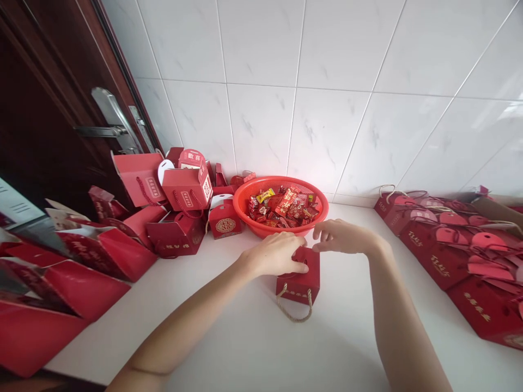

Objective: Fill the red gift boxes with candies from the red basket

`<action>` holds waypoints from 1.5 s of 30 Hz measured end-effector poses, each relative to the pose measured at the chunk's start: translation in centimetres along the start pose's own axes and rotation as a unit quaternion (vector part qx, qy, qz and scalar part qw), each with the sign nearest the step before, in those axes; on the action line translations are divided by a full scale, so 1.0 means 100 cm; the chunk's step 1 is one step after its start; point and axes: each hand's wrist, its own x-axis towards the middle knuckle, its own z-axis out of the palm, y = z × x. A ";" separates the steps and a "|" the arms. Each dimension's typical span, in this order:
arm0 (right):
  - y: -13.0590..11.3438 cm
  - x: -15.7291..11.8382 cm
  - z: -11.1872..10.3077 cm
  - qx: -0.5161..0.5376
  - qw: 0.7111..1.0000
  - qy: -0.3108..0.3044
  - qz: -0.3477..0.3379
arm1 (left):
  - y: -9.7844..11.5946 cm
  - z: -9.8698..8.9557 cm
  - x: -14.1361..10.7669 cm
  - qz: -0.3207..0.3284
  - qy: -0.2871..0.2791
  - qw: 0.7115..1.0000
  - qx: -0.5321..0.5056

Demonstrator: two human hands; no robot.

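A small red gift box (300,288) with a twisted rope handle (295,317) stands on the white table in front of me. The rope loop hangs out toward me. My left hand (278,256) lies over the top of the box, thumb along the near part and fingers bent over the far part, gripping it. At the far right corner, my right hand (337,237) hovers with curled fingers and a gap between thumb and forefinger; nothing shows in it. Just beyond both hands is a red plastic basket (241,209) of wrapped candies (286,207).
Red gift boxes (188,188) are piled at the back left, by a dark door with a metal handle (110,117). Opened boxes (93,275) line the left edge. Closed boxes (457,272) stand in rows at right. A tiled wall (261,120) bounds the back.
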 end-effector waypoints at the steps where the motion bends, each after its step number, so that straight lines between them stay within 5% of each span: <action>1: 0.004 0.001 -0.001 -0.001 1.000 -0.002 0.010 | 0.000 -0.001 -0.001 -0.015 0.007 1.000 0.003; 6: 0.011 0.016 0.004 0.029 0.997 -0.066 0.041 | -0.001 -0.004 -0.007 -0.101 -0.014 0.994 0.031; 13: 0.013 0.031 0.014 0.109 0.985 -0.130 -0.028 | -0.008 -0.001 0.003 0.035 -0.062 0.996 -0.062; 17: 0.018 0.033 0.013 0.102 0.978 -0.158 -0.089 | -0.010 -0.001 0.006 0.032 -0.069 0.995 -0.065; 23: 0.024 0.037 0.013 0.064 0.983 -0.129 -0.118 | -0.009 0.000 0.006 0.037 -0.057 0.996 -0.065; 30: 0.039 0.020 -0.001 0.268 0.938 -0.120 -0.183 | -0.011 -0.003 0.009 0.099 -0.007 0.995 -0.027; 34: 0.044 0.008 -0.010 0.338 0.914 -0.093 -0.204 | -0.011 -0.001 0.010 0.057 0.034 0.997 -0.037; 45: 0.043 -0.009 -0.018 0.369 0.895 -0.061 -0.243 | -0.018 0.002 0.009 0.055 -0.066 0.987 -0.138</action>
